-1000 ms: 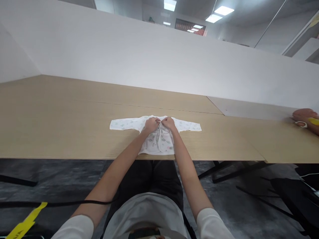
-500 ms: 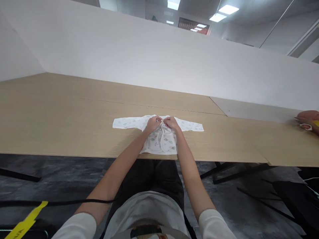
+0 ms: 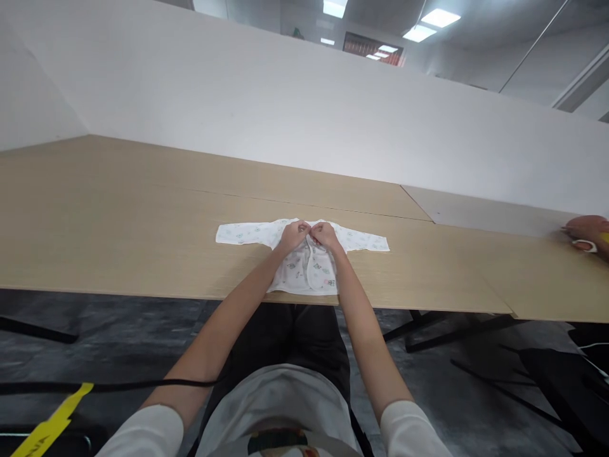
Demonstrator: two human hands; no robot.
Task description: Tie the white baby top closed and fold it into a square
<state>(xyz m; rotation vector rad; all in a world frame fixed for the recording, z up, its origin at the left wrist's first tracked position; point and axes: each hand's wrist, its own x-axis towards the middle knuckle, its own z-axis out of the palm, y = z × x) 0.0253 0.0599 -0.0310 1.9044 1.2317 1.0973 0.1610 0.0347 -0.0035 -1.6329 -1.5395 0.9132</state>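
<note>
A small white baby shirt [image 3: 304,270] with a light print lies spread on the table, both sleeves stretched out sideways and its hem near the front edge. At the neckline my left hand [image 3: 294,235] pinches the cloth by the front opening. Close beside it, almost touching, my right hand [image 3: 325,235] pinches the other side of that opening. The fingertips of both hands are closed on the fabric at the collar, and whatever small fastening may lie between them is hidden.
The pale wooden table [image 3: 118,235] runs across the view, with a white partition [image 3: 266,108] behind it. At the far right is a reddish object [image 3: 587,225] beside a white ring-like piece. A black chair [image 3: 552,381] stands below right, and a black cable [image 3: 152,384] crosses at lower left.
My hands have come slightly closer together at the collar, the right one shifting a little left. The shirt stays in place.
</note>
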